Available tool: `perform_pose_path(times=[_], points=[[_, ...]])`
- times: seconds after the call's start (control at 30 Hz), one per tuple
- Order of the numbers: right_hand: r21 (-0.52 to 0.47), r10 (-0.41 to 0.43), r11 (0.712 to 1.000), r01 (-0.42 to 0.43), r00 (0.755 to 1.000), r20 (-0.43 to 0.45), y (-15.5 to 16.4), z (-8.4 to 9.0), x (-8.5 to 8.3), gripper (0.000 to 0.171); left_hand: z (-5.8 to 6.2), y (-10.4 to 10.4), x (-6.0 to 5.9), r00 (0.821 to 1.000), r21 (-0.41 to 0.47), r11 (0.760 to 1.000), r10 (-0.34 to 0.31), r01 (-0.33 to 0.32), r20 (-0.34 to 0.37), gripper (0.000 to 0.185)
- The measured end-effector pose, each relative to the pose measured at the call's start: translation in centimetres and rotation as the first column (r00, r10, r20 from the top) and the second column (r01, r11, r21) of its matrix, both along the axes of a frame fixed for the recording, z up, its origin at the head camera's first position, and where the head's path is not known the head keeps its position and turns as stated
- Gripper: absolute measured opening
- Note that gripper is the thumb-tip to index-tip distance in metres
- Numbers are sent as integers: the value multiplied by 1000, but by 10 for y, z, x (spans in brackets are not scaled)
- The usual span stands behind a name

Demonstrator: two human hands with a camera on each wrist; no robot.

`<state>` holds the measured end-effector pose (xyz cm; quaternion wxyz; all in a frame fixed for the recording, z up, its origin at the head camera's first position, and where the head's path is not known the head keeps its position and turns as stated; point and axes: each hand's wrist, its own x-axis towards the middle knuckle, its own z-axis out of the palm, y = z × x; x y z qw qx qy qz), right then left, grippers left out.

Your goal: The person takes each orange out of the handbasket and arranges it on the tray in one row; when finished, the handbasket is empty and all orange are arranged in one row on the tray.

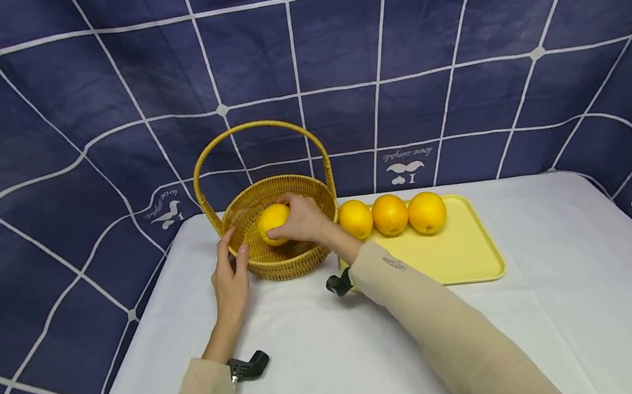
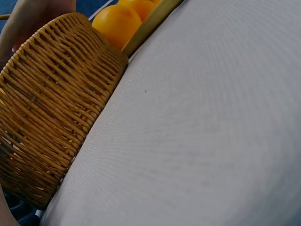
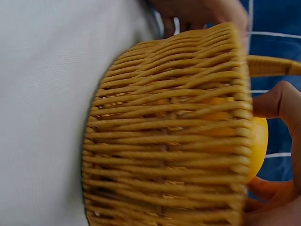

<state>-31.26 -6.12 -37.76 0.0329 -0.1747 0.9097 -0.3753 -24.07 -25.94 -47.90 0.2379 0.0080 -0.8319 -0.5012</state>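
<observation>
An orange (image 1: 274,224) is held by my right hand (image 1: 303,218), thumb and fingers around it, inside the wicker basket (image 1: 293,268). In the right wrist view the same orange (image 3: 258,146) shows just past the basket's rim, and more of it shows through the weave. My left hand (image 1: 232,281) holds the basket's near left rim, with its thumb and fingers spread at the edge. The basket's tall arched handle (image 1: 256,124) rises above both hands. Most of the left hand is outside the left wrist view, where the woven side (image 2: 56,103) fills the left.
Right of the basket lies a yellow tray (image 1: 460,257) with three oranges (image 1: 390,214) in a row along its back. My right forearm crosses over the tray's near left corner. A white cloth (image 1: 318,374) covers the table, and a dark blue checked curtain (image 1: 343,50) hangs behind.
</observation>
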Motion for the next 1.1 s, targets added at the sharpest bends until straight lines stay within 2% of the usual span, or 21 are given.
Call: perform_pose_path(times=[0.23, 0.47, 0.63, 0.87, 1.1], points=[[-138, -11, 990, -1, 997, -82, 36, 8, 19, 74, 1, 1, 1, 1000, -3, 1000, -5, 4, -7, 49], [-262, -57, 965, 18, 988, -143, 79, 3, 35, 69, 2, -2, 4, 1000, 1, 1000, 1, -1, 7, 50], [-318, -78, 948, 29, 987, -142, 107, 0, 43, 65, 1, -5, 7, 1000, -6, 1000, 9, -9, 17, 51], [-361, -92, 931, 43, 989, -119, 150, 4, 56, 63, -3, -4, 3, 1000, -13, 1000, 6, -6, -1, 51], [-433, -152, 896, 97, 984, -96, 198, 2, 63, 65, 0, -1, 3, 1000, -20, 1000, -2, 2, -1, 52]])
